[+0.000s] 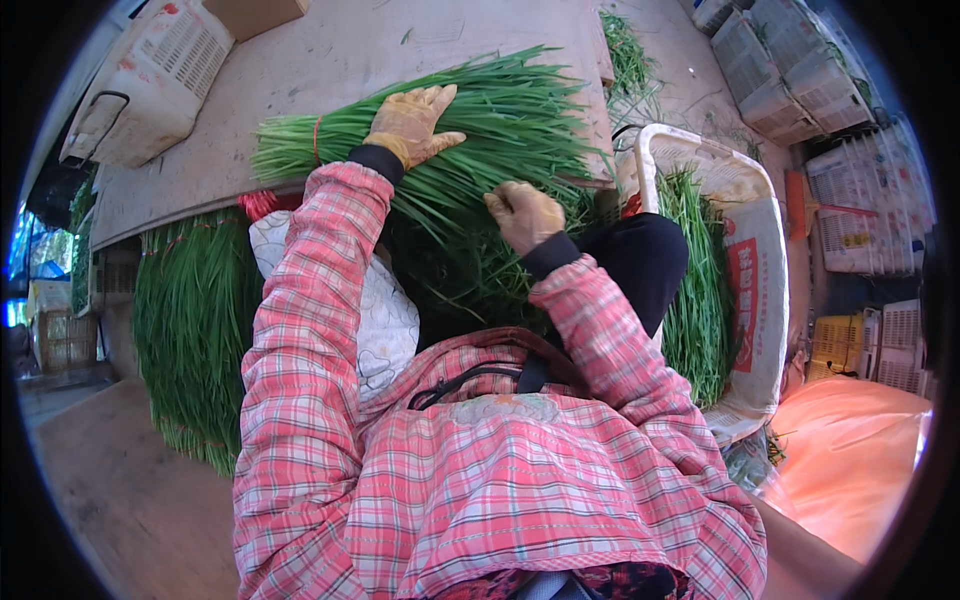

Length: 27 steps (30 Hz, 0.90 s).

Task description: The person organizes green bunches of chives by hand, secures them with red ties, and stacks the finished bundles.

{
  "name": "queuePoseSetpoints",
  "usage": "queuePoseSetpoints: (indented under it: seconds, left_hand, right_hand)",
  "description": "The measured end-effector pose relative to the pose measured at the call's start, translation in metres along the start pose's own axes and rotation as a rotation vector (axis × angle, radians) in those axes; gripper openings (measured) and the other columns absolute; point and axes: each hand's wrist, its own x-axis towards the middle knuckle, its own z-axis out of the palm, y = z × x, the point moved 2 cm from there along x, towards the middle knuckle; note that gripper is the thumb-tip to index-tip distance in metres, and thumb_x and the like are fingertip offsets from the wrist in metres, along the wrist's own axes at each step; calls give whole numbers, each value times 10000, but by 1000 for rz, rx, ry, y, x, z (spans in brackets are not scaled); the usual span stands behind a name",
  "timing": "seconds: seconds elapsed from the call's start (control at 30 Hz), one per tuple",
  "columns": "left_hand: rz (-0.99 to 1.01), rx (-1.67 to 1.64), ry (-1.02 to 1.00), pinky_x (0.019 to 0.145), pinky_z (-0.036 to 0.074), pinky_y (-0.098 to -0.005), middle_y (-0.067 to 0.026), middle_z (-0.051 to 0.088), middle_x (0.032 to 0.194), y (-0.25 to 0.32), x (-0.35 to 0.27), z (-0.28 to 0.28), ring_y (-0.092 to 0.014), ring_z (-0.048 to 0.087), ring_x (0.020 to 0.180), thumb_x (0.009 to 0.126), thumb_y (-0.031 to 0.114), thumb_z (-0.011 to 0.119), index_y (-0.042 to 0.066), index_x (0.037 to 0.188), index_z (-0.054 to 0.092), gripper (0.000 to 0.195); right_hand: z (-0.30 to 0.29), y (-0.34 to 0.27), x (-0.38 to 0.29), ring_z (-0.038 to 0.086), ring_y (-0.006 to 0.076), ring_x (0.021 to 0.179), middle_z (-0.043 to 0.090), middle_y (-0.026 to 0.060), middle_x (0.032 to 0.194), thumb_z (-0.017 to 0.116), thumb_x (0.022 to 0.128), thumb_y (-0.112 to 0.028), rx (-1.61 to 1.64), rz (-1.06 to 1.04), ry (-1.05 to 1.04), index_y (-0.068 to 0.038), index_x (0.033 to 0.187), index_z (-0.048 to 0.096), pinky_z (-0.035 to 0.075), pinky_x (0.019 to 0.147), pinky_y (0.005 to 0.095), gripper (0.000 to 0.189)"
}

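A large bundle of Chinese chives [510, 112] lies across the wooden board [225, 120], with a red band [316, 140] round its pale cut end. My left hand [412, 124], in a yellowish glove, rests on top of the stems with fingers and thumb spread. Some leaves hang over the board's near edge. Just below these drooping leaves is my right hand [527, 214], gloved too, its fingers curled; whether a leaf is pinched between them cannot be made out. Loose green leaves [480, 277] lie in shadow beneath it, before my lap.
Banded chive bundles [195, 322] are stacked at my left. A white plastic crate [757, 315] holding chives stands by my right knee. Another crate [161, 75] sits on the board's far left. More crates [795, 67], an orange sheet [847, 442] and scattered leaves [630, 56] lie to the right.
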Motion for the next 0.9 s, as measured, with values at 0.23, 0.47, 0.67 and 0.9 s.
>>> queuePoseSetpoints:
  seconds: [0.23, 0.47, 0.67, 0.9]
  left_hand:
    - [-14, -41, -4, 1022, 311, -401, -131, 444, 1365, 8, -4, -10, -291, 418, 1245, 827, 542, 535, 95, 1421, 284, 785]
    - [-1, -18, 82, 1000, 303, -385, -57, 504, 1301, 26, -14, -8, -245, 435, 1207, 783, 386, 644, 153, 1403, 333, 732]
    - [37, -119, 102, 1031, 253, -436, -49, 476, 1337, 76, -17, -9, -237, 429, 1234, 721, 222, 680, 179, 1396, 347, 754]
    - [189, -220, 168, 1072, 227, -493, -90, 482, 1305, 143, -8, 8, -276, 411, 1250, 712, 216, 643, 97, 1306, 441, 639]
  right_hand:
    - [-46, 43, 5, 523, 68, 637, 601, -9, 669, 630, 856, -91, 934, 315, 325, 10, 831, 667, 414, 569, 223, 111]
    - [-64, 56, 1, 644, 242, 740, 654, 101, 850, 677, 782, -120, 229, 131, 274, -64, 961, 650, 497, 669, 342, 189]
    - [-50, 34, 12, 643, 286, 756, 653, 110, 791, 649, 814, -212, 175, 8, 250, -97, 913, 664, 499, 664, 387, 153]
    - [-75, 40, 28, 633, 281, 776, 653, 93, 804, 681, 772, -173, 98, -99, 296, -91, 884, 677, 491, 683, 373, 139]
